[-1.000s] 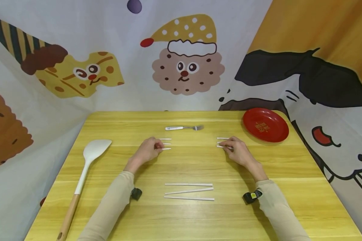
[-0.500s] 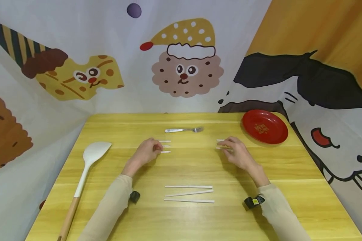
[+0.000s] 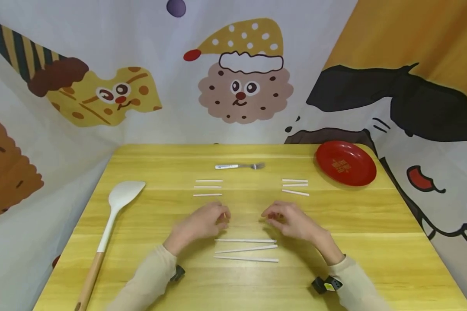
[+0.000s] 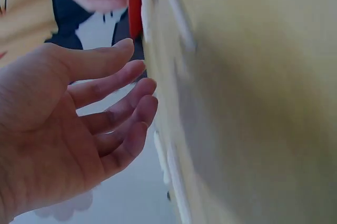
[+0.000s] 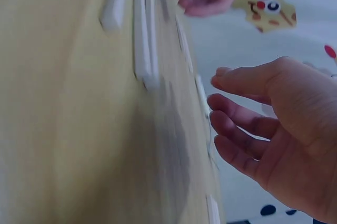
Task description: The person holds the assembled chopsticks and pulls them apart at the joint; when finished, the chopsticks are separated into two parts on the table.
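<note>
My left hand (image 3: pixel 204 221) hovers over the table, its fingers loosely bent and nothing held. Facing it across a gap, my right hand (image 3: pixel 293 221) is likewise unoccupied, fingers relaxed. Just nearer to me lie three long white chopsticks (image 3: pixel 246 249), the middle one slanted. Beyond the left hand are three short white sticks (image 3: pixel 208 187), roughly parallel. Three more short white sticks (image 3: pixel 295 185) lie beyond the right hand, the nearest one angled. Both wrist views show bare palms: the left hand (image 4: pixel 63 113) and the right hand (image 5: pixel 295 134) are apart from the tabletop.
A fork (image 3: pixel 239 166) with a white handle lies near the back edge. At the back right corner sits a red plate (image 3: pixel 346 166). A long spatula (image 3: pixel 113 216) with white head and wooden handle lies along the left side. A printed cloth (image 3: pixel 171 103) hangs behind the table.
Both hands have left the short sticks and come nearer to me and toward each other. All the short sticks now show in full on the table.
</note>
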Motion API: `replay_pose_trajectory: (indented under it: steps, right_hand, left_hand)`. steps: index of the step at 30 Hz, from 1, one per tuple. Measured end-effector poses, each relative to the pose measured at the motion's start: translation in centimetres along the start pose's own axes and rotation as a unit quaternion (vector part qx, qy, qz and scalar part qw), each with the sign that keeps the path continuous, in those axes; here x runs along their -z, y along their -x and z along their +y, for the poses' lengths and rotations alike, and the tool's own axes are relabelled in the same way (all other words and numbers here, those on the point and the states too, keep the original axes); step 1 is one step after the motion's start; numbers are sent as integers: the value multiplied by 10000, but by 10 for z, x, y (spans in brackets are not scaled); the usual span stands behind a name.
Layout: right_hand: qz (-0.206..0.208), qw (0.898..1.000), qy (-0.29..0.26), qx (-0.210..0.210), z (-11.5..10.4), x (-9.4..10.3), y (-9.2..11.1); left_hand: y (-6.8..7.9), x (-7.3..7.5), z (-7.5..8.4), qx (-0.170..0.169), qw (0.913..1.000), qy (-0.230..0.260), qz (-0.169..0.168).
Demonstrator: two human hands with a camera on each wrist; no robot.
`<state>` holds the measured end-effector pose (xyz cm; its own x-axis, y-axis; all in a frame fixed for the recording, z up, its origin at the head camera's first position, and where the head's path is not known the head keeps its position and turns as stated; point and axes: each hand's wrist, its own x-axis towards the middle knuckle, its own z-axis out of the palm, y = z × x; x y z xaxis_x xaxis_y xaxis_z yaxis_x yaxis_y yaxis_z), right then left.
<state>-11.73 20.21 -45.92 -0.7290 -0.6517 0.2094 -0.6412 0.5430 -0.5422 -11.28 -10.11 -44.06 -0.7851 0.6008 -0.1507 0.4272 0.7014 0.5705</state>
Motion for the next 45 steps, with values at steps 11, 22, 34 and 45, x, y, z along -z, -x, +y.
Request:
replay_pose_trajectory:
  steps: [11, 22, 34, 45]
  right_hand:
    - [-594, 9971, -472, -25, -19, -33, 4]
    - [-518, 9977, -436, -11, -21, -44, 3]
    - [-457, 9971, -579, -160, -27, -37, -5]
    - [-80, 9969, -778, 124, -41, -20, -12]
  left_hand:
    - [1, -25, 10, -166, 9992, -251, -259]
    - [-3, -38, 15, -523, 9960, -715, -101]
    - [-3, -33, 19, -583, 9982, -132, 105]
    - [0, -22, 31, -1215, 9878, 91, 974]
